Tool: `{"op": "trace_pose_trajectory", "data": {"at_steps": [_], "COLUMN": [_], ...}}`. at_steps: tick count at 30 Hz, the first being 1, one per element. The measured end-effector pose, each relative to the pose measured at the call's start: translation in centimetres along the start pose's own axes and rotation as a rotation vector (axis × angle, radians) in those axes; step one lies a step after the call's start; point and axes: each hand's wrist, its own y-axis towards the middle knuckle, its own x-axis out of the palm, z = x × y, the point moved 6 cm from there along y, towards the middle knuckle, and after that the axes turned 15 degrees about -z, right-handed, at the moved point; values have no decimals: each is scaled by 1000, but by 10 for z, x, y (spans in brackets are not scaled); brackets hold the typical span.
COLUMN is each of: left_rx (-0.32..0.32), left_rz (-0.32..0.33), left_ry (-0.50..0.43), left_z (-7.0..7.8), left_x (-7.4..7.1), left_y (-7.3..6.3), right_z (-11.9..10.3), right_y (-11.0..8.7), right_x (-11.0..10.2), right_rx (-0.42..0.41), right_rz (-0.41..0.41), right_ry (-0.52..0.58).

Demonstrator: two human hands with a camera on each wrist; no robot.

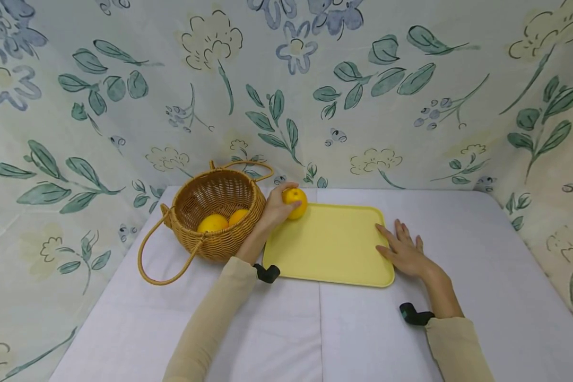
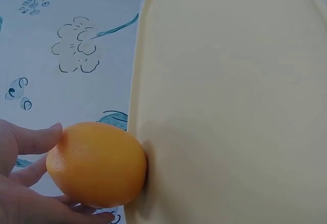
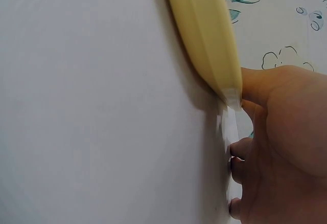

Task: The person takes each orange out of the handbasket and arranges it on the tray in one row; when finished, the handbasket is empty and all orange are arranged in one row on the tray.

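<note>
Where the left grip holds: thumb and fingers clasp an orange at the far-left corner of a yellow tray; whether the fruit touches the tray is unclear.
Orange: probably light for the hand, firm and smooth-skinned, apt to roll if let go loosely; best taken round its widest part, thumb opposite fingers.
Right grip: fingers spread and clasping nothing, thumb at the tray's right edge.
Wicker basket: upright just left of the tray, two round fruits visible inside.
Tabletop: white-covered, bearing basket and tray before a floral curtain.
</note>
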Motion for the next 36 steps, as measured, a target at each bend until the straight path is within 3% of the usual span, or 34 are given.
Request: {"op": "trace_pose_trajectory", "data": {"at_steps": [7,16,24,30,36], "left_rx": [11,121,208,211,246], "left_rz": [8,-40,-96,-122,-136], "left_ry": [36,84,83,94,103], "left_z": [9,51,90,116,132], "left_x": [-4,-29,-57,-81,-113], "left_y": [-4,-21,-40,-53,-65], "right_z": [0,1,2,3,3], "right_y": [0,0,1,0,1], "right_x": [0,0,1,2,1], "right_rx": [3,2,14,8,5], "right_rz": [-3,-5,-5,-4,0], "right_ry": [-3,3,0,1,-2]}}
